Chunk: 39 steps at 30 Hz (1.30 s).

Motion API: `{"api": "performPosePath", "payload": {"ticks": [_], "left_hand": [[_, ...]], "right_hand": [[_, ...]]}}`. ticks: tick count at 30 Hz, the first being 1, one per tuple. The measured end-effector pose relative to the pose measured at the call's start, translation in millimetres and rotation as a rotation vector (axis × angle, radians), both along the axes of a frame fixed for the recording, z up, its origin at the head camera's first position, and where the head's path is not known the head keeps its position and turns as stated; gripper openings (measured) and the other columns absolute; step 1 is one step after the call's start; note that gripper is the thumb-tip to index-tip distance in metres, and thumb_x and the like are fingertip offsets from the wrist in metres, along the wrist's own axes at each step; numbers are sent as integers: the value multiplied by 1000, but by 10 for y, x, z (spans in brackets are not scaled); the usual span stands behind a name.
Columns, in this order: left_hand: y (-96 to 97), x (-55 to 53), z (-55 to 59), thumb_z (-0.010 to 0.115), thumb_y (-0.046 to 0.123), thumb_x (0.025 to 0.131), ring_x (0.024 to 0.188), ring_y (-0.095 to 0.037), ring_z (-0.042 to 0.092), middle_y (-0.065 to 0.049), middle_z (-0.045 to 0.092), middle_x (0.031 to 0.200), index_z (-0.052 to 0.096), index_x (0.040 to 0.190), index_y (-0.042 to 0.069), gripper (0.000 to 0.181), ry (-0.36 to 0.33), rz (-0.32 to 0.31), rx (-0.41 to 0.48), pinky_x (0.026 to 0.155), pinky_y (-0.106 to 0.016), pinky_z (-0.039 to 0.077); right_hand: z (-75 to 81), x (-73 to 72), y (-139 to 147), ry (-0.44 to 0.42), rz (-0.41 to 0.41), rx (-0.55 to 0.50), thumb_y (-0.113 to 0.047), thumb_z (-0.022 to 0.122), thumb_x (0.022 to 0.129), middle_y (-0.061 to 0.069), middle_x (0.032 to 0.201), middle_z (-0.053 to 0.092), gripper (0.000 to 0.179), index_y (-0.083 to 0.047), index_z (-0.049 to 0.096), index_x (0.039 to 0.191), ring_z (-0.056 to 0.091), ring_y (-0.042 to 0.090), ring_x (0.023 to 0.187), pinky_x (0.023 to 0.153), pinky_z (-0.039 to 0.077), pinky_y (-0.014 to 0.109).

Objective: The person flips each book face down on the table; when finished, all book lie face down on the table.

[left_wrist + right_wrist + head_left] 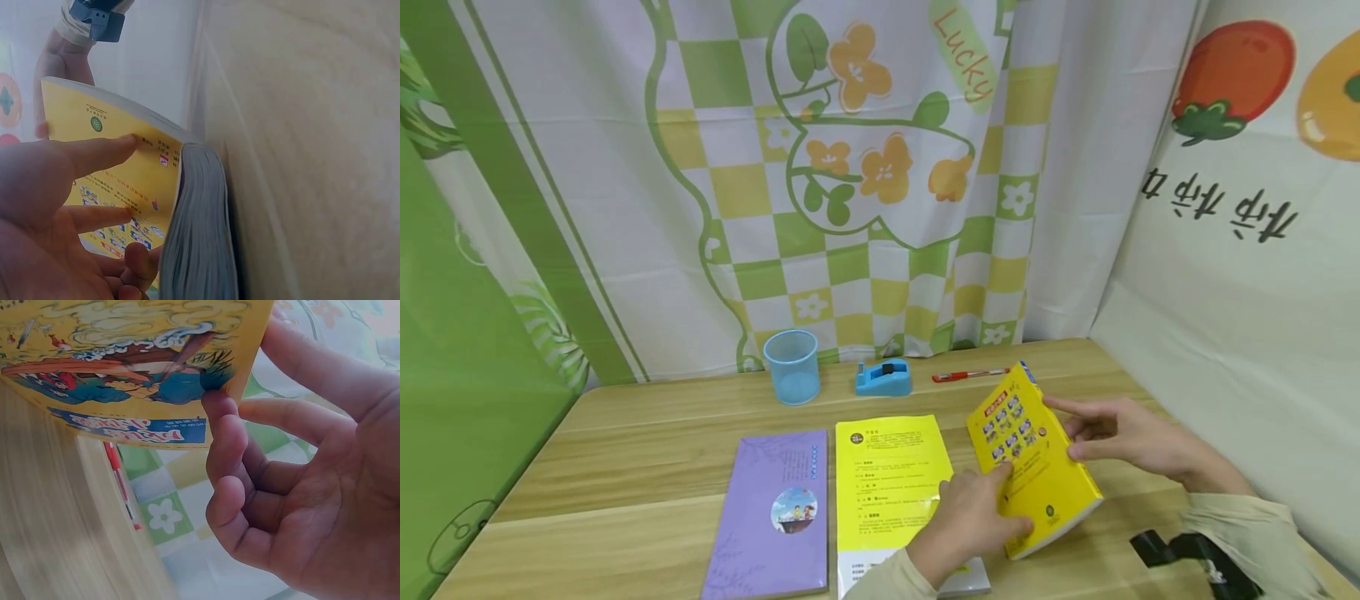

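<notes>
A thick yellow book (1037, 454) stands tilted at the right side of the table, its back cover with small printed pictures facing the head camera. My right hand (1123, 437) grips its right edge between thumb and fingers; in the right wrist view a fingertip lies on the illustrated front cover (169, 369). My left hand (973, 512) touches the back cover with a straight thumb and index finger, the other fingers curled. The left wrist view shows the book's page edges (203, 219) close along the tabletop (325, 156).
Left of the held book lie another yellow book (887, 475), partly under my left forearm, and a purple book (775, 508). Along the back stand a blue mesh pen holder (793, 367) and a blue tape dispenser (883, 379), beside a red pen (966, 376). A patterned curtain (880, 192) hangs behind.
</notes>
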State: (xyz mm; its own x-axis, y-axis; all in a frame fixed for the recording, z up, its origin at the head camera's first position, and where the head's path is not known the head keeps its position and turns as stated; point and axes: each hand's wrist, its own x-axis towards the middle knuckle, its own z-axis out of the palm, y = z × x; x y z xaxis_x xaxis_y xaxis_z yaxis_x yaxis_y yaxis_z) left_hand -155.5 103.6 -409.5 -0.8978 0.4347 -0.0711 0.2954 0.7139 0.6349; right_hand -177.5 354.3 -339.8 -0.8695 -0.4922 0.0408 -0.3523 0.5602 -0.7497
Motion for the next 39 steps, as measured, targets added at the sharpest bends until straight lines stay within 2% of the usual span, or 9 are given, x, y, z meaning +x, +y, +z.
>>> {"api": "performPosePath", "payload": {"ticks": [6,12,17,23,27,33,36,39], "left_hand": [[0,19,-7,83,44,78,91,-14,48,-1,66,121,54,145,32,74,63,-21,-49,79,-31,39],[17,11,4,84,45,77,88,-11,47,3,67,122,55,144,32,74,98,-57,-98,82,-31,39],[28,9,0,85,44,77,88,-11,45,5,65,115,57,142,34,72,84,-66,-124,83,-32,39],[51,19,-17,88,40,73,91,-12,45,5,65,115,60,139,36,71,66,-59,-130,88,-33,39],[58,38,-27,89,37,71,93,-13,46,5,65,116,63,135,36,69,81,-54,-140,89,-34,39],[63,61,-33,89,36,70,89,-15,43,0,61,106,68,130,35,63,142,-42,-207,80,-31,34],[59,63,-35,89,37,70,86,-15,41,0,58,100,70,128,34,61,169,-45,-237,77,-30,31],[49,61,-31,88,36,69,85,-15,41,0,58,98,71,126,34,59,208,-53,-266,75,-29,31]], "right_hand": [[-4,1,42,-11,-1,16,-13,70,94,8,100,70,65,9,41,148,62,7,86,75,53,23],[9,13,58,-15,-4,41,-14,72,92,9,101,71,68,9,41,148,63,7,84,74,53,23],[16,16,92,0,25,43,-12,73,91,7,98,70,69,15,40,145,62,5,83,76,54,22],[-7,2,152,-31,66,11,-10,75,89,6,95,71,73,20,37,143,63,6,82,73,56,23],[-38,-12,187,-97,36,9,-10,77,86,9,94,69,78,21,35,143,63,8,79,71,56,24],[-115,-51,209,-152,-80,106,-11,84,77,9,92,69,83,12,42,145,63,12,78,71,56,24],[-155,-74,208,-170,-89,112,-10,84,75,9,92,69,86,12,41,146,63,13,79,72,56,25],[-192,-93,207,-165,-60,102,-9,84,75,9,91,69,86,16,40,144,63,11,78,72,57,25]]}}
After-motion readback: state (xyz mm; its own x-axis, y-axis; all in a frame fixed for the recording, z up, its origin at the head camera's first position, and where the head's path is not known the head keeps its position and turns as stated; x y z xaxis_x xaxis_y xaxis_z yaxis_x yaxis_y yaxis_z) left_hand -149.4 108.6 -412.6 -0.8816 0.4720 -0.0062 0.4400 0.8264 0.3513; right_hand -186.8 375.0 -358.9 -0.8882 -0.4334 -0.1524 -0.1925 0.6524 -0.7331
